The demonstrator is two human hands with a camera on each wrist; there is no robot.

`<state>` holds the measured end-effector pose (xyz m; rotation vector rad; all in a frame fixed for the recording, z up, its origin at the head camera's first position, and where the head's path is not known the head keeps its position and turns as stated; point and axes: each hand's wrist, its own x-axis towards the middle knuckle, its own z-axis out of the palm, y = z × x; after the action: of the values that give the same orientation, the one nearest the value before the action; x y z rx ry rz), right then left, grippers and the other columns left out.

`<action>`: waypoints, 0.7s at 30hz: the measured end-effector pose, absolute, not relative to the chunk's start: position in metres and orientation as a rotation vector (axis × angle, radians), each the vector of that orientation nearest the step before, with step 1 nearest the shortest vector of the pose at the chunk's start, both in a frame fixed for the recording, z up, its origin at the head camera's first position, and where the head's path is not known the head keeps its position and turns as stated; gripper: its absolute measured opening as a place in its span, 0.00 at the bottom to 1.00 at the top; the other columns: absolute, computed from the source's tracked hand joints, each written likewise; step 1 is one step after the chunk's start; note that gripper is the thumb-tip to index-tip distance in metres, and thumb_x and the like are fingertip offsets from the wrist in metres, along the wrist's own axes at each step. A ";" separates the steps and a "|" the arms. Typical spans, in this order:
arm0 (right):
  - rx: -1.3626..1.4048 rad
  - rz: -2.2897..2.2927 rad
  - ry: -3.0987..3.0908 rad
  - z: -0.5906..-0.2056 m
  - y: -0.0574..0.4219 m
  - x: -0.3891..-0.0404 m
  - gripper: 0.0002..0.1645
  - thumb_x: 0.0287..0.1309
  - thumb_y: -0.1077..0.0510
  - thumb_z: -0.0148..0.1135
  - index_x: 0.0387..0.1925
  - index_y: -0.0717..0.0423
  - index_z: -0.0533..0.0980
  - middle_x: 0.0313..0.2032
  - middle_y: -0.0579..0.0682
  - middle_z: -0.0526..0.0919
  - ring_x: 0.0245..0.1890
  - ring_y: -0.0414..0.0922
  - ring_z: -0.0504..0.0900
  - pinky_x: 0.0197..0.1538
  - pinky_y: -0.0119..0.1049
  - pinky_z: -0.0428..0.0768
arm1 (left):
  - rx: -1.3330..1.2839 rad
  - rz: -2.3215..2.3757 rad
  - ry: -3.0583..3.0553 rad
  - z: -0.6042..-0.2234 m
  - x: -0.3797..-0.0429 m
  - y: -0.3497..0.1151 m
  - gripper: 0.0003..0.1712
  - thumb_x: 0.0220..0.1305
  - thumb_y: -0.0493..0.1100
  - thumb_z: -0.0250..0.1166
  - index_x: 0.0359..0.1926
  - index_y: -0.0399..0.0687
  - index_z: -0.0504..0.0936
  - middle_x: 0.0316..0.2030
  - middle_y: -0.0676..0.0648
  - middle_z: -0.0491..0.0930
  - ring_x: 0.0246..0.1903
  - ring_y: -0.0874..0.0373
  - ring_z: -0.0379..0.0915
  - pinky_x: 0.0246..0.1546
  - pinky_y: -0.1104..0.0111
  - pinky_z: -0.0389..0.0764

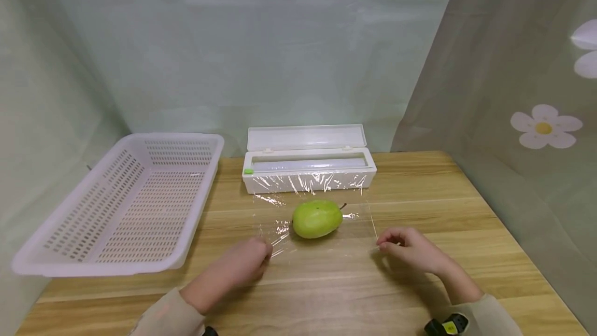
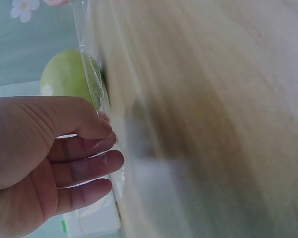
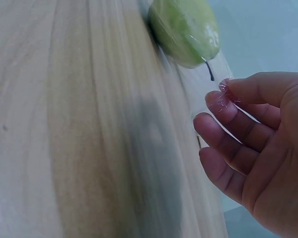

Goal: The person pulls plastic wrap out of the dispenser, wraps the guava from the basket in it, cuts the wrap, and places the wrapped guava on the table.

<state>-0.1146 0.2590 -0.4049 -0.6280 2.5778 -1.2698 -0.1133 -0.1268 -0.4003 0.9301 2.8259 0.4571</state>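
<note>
The thin cling film point(image 1: 282, 229) runs from the front of the white dispenser box point(image 1: 308, 154), whose lid is raised, toward the person over the wooden worktop point(image 1: 326, 299). The left hand point(image 1: 242, 259) pinches its near left corner, and the right hand point(image 1: 412, 250) pinches the near right corner between thumb and finger. The green pear point(image 1: 318, 219) lies on its side within the outline of this film, between the box and the hands, its stem toward the right; from these views I cannot tell surely whether the film passes above or below it.

I judge the film to be almost weightless, limp and clingy: it can crease, stick to itself or tear, so a light pinch at both corners, with even tension, suits it best. The pear should be firm and rather heavy for its size, smooth, able to roll and to bruise. Its wide middle, not the stem, is the better place for holding.
</note>
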 end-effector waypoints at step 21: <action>-0.556 -1.330 2.637 -0.390 0.258 -0.128 0.11 0.65 0.59 0.55 0.39 0.64 0.78 0.35 0.59 0.82 0.34 0.38 0.79 0.36 0.29 0.79 | 0.873 0.475 3.107 -0.389 -0.125 -0.133 0.05 0.53 0.38 0.64 0.23 0.50 0.78 0.23 0.56 0.69 0.22 0.66 0.64 0.21 0.75 0.70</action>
<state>-0.1278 0.2581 -0.3896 -0.5561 2.6374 -1.3301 -0.1245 -0.1327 -0.3893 0.8729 3.1070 0.4752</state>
